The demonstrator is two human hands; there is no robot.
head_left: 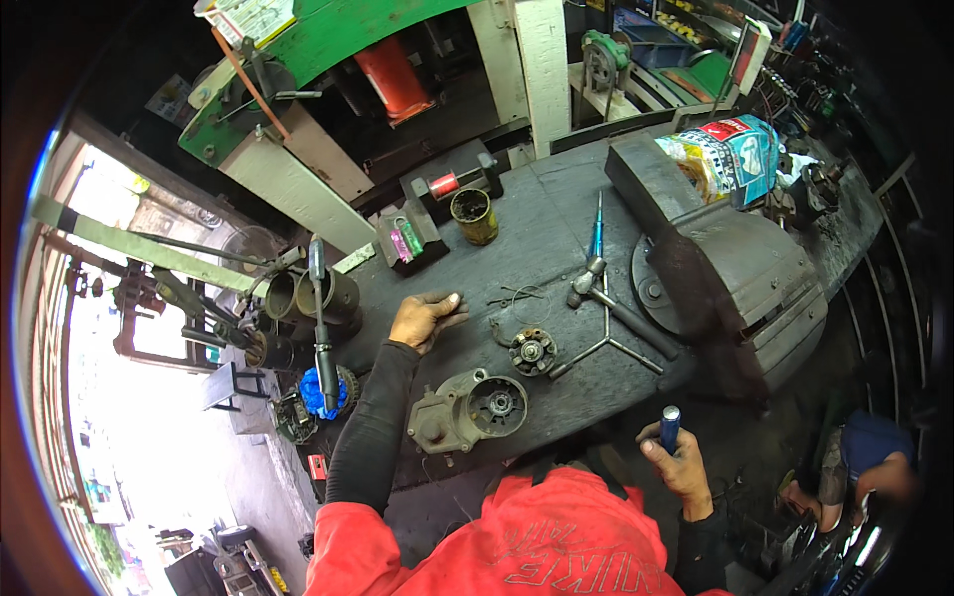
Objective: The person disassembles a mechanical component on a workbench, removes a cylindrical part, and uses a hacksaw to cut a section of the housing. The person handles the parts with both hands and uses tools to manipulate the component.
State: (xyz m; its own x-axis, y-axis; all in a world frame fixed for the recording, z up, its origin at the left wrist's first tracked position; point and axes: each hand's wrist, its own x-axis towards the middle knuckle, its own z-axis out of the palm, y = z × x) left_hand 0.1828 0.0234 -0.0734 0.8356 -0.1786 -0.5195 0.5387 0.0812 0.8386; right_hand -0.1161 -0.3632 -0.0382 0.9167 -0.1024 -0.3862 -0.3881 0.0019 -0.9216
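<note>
My left hand is over the dark workbench, fingers curled together; whatever they hold, if anything, is hidden. Right of it lie thin wires and a small round slotted metal part. A cast metal housing with an open round end lies nearer me. My right hand grips an upright blue cylindrical tool with a silver end, off the bench's front edge. A hammer, a Y-shaped wrench and a blue pointed tool lie beside the vise.
A large vise and printed bag occupy the right. A tin and dark blocks stand at the back. Metal cylinders are at left, a green-framed press behind. Another person is at lower right.
</note>
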